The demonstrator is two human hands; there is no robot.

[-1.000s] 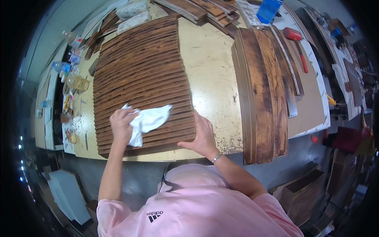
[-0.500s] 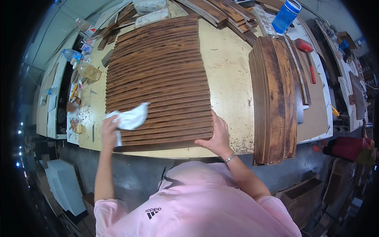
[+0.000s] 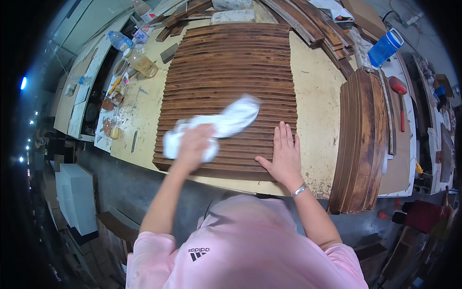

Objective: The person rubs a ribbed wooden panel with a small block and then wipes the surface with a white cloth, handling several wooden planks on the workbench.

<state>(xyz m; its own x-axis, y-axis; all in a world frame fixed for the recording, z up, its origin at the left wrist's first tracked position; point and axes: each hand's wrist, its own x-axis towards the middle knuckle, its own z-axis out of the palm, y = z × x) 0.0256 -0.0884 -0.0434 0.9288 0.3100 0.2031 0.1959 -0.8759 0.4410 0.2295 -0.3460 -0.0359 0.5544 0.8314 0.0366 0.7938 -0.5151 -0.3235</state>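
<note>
Dark brown wooden strips (image 3: 226,72) lie side by side in a wide block on the pale tabletop, their edges forming ridges. Over the near left part of the block, my left hand (image 3: 196,142) holds a white cloth (image 3: 236,115), its loose end smeared by motion toward the middle. Some of my left fingers are hidden in the cloth. My right hand (image 3: 285,156) lies on the block's near right corner, fingers stretched forward and thumb out to the left, with nothing in it.
A stack of brown boards (image 3: 358,144) stands at the right, overhanging the near edge. Beyond it are a blue jug (image 3: 385,48) and a red-headed mallet (image 3: 398,86). Bottles, including one with yellowish liquid (image 3: 140,63), line the left. More wooden strips (image 3: 308,24) lie at the back.
My left hand has swept the cloth rightward from the block's left edge onto its strips. My right hand has gone from gripping the right edge to lying on top. The view has shifted.
</note>
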